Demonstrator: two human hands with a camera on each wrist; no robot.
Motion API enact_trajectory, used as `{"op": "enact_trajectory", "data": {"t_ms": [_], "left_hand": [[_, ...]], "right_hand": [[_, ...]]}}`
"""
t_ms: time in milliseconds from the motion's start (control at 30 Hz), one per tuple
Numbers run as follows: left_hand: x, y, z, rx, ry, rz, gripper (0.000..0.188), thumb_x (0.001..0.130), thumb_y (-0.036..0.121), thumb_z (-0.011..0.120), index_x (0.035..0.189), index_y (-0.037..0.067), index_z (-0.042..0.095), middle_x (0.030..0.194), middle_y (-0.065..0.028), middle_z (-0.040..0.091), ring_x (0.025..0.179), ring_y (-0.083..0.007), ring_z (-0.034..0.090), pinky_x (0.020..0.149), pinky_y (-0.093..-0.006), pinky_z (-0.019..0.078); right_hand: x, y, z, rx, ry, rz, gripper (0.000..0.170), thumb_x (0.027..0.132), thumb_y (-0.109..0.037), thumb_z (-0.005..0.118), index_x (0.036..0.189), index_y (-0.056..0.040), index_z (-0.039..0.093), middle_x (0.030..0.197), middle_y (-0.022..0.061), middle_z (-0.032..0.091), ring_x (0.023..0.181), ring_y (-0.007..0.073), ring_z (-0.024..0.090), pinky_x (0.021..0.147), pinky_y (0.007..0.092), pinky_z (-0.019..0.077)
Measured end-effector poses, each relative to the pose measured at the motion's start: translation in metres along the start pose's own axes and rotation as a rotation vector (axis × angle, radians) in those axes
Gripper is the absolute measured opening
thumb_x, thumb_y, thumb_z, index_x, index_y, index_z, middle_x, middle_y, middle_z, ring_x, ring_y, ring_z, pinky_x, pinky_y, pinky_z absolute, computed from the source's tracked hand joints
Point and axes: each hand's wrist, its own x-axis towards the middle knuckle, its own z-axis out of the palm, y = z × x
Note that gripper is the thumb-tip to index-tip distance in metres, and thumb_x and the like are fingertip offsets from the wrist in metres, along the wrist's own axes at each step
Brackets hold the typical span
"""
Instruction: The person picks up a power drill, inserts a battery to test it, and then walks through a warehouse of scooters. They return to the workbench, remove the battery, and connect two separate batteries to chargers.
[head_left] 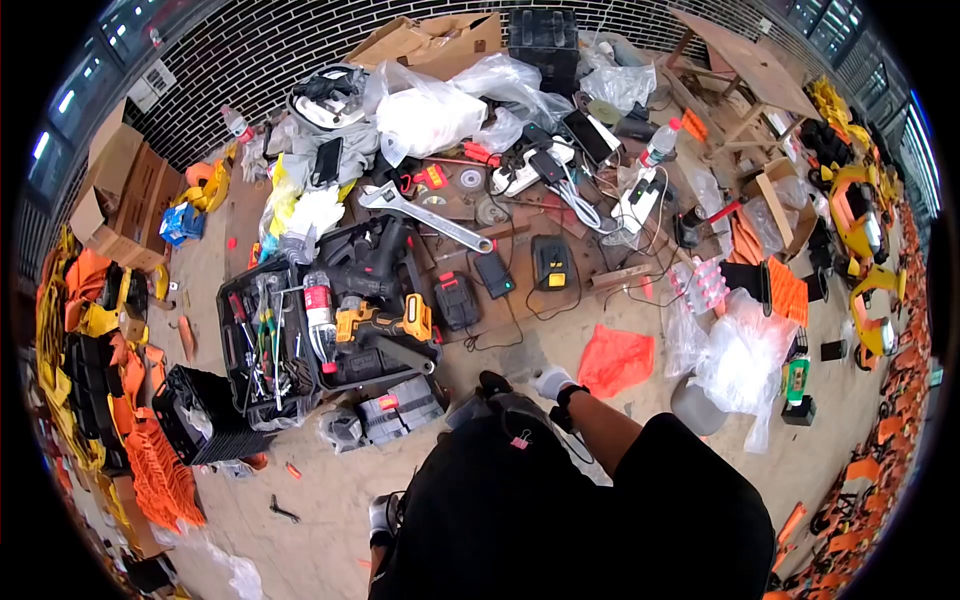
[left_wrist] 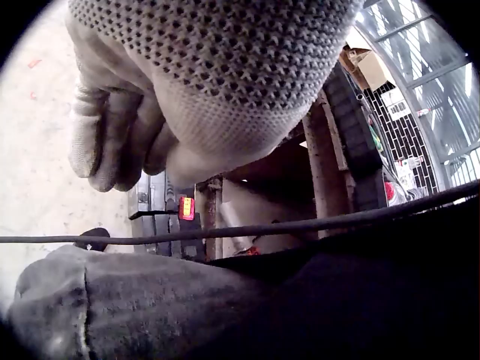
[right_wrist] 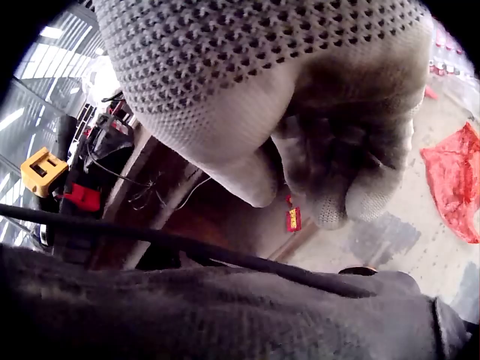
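My left hand (head_left: 383, 518), in a white knit glove, hangs low beside my dark trousers, with its fingers (left_wrist: 116, 142) loosely bent and nothing in them. The gloved right hand (head_left: 553, 382) hangs in front of my right leg near the table edge. Its fingers (right_wrist: 326, 202) curl loosely around nothing, and the palm side looks dirty. Nearest to it in the head view is a red plastic bag (head_left: 616, 361) on the floor. A grey tool case (head_left: 403, 408) with a red label stands on the floor in front of me, near the left hand's side.
On the table lie an open black toolbox (head_left: 268, 340), a yellow cordless drill (head_left: 385, 320), a large wrench (head_left: 428, 215), a battery charger (head_left: 550, 262) and a bottle (head_left: 319, 315). A black crate (head_left: 195, 415) stands at left. Clear plastic bags (head_left: 740, 355) lie at right.
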Motion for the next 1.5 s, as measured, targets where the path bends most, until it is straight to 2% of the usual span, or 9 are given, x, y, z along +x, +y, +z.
{"op": "enact_trajectory", "data": {"t_ms": [367, 433, 500, 600, 800, 1167, 1300, 1433, 1500], "left_hand": [[0.006, -0.043, 0.007, 0.19, -0.023, 0.095, 0.025, 0.09, 0.019, 0.064, 0.089, -0.006, 0.067, 0.073, -0.0077, 0.067, 0.061, -0.016, 0.057, 0.055, -0.0323, 0.0452], [0.012, -0.075, 0.017, -0.23, 0.091, -0.222, 0.025, 0.09, 0.019, 0.064, 0.093, -0.006, 0.067, 0.077, -0.0091, 0.068, 0.065, -0.0163, 0.059, 0.058, -0.0319, 0.0468], [0.016, -0.084, 0.016, -0.198, 0.055, -0.184, 0.026, 0.09, 0.019, 0.063, 0.095, -0.006, 0.067, 0.082, -0.0103, 0.069, 0.068, -0.0166, 0.061, 0.06, -0.0314, 0.0479], [0.011, -0.06, 0.012, -0.181, 0.055, -0.211, 0.025, 0.091, 0.019, 0.062, 0.092, -0.005, 0.067, 0.077, -0.0095, 0.069, 0.067, -0.0173, 0.06, 0.059, -0.0328, 0.0469], [-0.003, -0.002, 0.004, 0.358, 0.0, 0.189, 0.025, 0.09, 0.019, 0.061, 0.082, -0.003, 0.068, 0.068, -0.0116, 0.065, 0.057, -0.0181, 0.056, 0.053, -0.0354, 0.0422], [-0.015, 0.007, 0.028, 0.065, 0.04, -0.028, 0.022, 0.09, 0.017, 0.062, 0.082, -0.003, 0.065, 0.063, -0.0055, 0.062, 0.054, -0.017, 0.056, 0.051, -0.0333, 0.0445], [-0.012, 0.001, 0.036, 0.342, 0.072, 0.203, 0.024, 0.09, 0.019, 0.061, 0.079, -0.002, 0.066, 0.063, -0.0064, 0.064, 0.056, -0.02, 0.057, 0.052, -0.0363, 0.045], [-0.007, 0.031, 0.047, 0.183, 0.013, -0.027, 0.031, 0.09, 0.023, 0.053, 0.074, 0.002, 0.068, 0.062, -0.0071, 0.066, 0.055, -0.0188, 0.06, 0.053, -0.0338, 0.0452], [-0.006, 0.062, 0.051, 0.111, 0.025, -0.022, 0.027, 0.088, 0.019, 0.053, 0.072, 0.002, 0.068, 0.063, -0.0063, 0.065, 0.056, -0.0175, 0.06, 0.053, -0.0332, 0.0455]], "right_hand": [[0.003, 0.031, 0.026, -0.006, 0.109, 0.042, 0.032, 0.082, -0.034, 0.056, 0.099, -0.013, 0.072, 0.097, 0.018, 0.069, 0.094, 0.0361, 0.066, 0.083, 0.0449, 0.0527], [-0.001, 0.021, 0.014, 0.007, 0.077, 0.024, 0.032, 0.082, -0.034, 0.056, 0.1, -0.0135, 0.073, 0.096, 0.018, 0.07, 0.094, 0.0356, 0.066, 0.083, 0.0445, 0.0526], [-0.001, 0.009, 0.007, 0.062, 0.049, -0.004, 0.033, 0.084, -0.034, 0.056, 0.103, -0.0133, 0.072, 0.096, 0.0181, 0.07, 0.095, 0.0355, 0.066, 0.084, 0.0444, 0.0522], [-0.022, -0.026, -0.031, 0.171, 0.095, -0.047, 0.034, 0.083, -0.035, 0.06, 0.099, -0.0065, 0.07, 0.103, 0.0207, 0.067, 0.101, 0.0396, 0.063, 0.088, 0.0464, 0.0502], [-0.009, -0.04, -0.038, 0.267, 0.271, -0.142, 0.032, 0.083, -0.034, 0.059, 0.097, -0.0076, 0.07, 0.097, 0.0198, 0.069, 0.096, 0.0375, 0.064, 0.084, 0.0448, 0.0512], [0.014, 0.043, -0.006, -0.039, -0.192, -0.05, 0.03, 0.08, -0.029, 0.057, 0.096, -0.0098, 0.073, 0.107, 0.0197, 0.067, 0.103, 0.0365, 0.063, 0.088, 0.0436, 0.0512], [0.019, 0.06, -0.007, -0.038, -0.224, 0.022, 0.028, 0.075, -0.026, 0.06, 0.092, -0.009, 0.074, 0.08, 0.0129, 0.072, 0.074, 0.0258, 0.07, 0.071, 0.0366, 0.0547], [0.027, 0.063, -0.014, 0.122, -0.155, 0.05, 0.03, 0.076, -0.028, 0.06, 0.094, -0.0087, 0.074, 0.079, 0.0127, 0.072, 0.071, 0.0258, 0.07, 0.069, 0.0365, 0.0549], [0.035, 0.061, -0.019, 0.068, -0.152, 0.009, 0.034, 0.081, -0.033, 0.055, 0.099, -0.0103, 0.073, 0.106, 0.019, 0.068, 0.101, 0.035, 0.065, 0.085, 0.0439, 0.0519]]}}
